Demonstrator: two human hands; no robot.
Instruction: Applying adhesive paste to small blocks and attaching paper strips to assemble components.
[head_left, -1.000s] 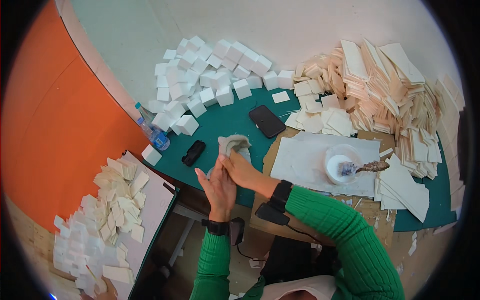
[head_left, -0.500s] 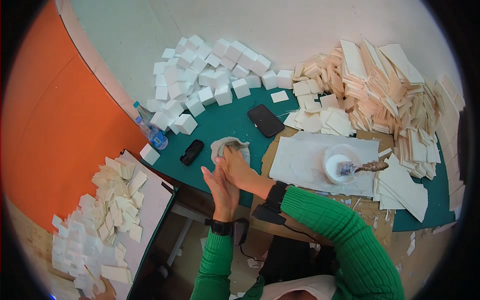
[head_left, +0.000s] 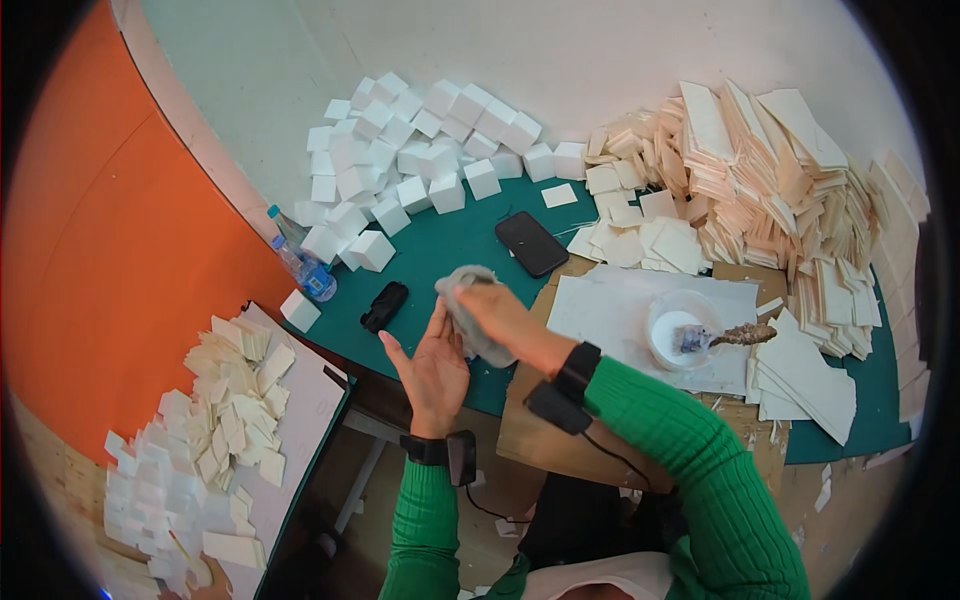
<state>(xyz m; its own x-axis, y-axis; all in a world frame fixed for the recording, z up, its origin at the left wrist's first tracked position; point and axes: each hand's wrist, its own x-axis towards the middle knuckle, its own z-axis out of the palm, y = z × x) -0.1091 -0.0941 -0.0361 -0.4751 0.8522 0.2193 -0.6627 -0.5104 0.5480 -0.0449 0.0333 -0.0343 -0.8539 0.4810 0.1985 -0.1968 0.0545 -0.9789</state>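
Observation:
A grey cloth is gripped in my right hand, its loose end hanging toward the table edge. Palm up, my left hand has its thumb spread away and its fingers stretched out. The cloth lies against the fingertips of that hand. Just left of both hands, a small black device rests on the green table. Beyond them lies a dark phone.
White boxes are heaped at the back, beside plastic bottles. Cream card pieces pile up at the right. A tub of white paste holds a brush on a pale board. Lower left, a side table carries more card pieces.
My right hand has drawn the cloth across to the right and slightly up. The left hand has turned palm up and its fingers have come apart from the right hand.

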